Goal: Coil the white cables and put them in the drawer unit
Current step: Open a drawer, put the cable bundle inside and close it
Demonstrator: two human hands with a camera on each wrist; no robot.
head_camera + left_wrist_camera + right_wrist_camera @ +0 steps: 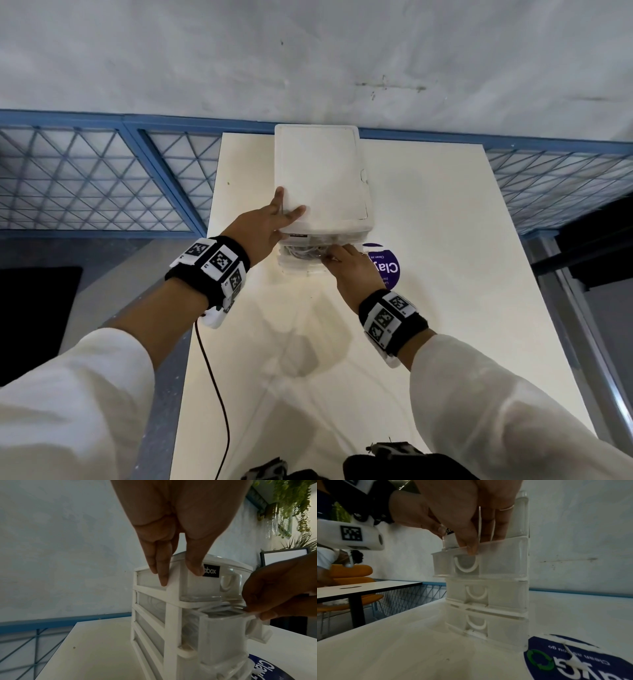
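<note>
While steadied at its top front-left corner by the left hand [274, 219], fingers straight and flat on the lid, stands at the far edge of the white tabletop [445, 240]: white drawer unit [320, 174]. Second drawer [479, 561] pulled out, white cables [303, 253] coiled inside, right hand [349, 263] pinching a loop over its rim. Purple round sticker [388, 270] just beside. Behind, blue lattice railing [96, 178], grey wall [308, 51].
</note>
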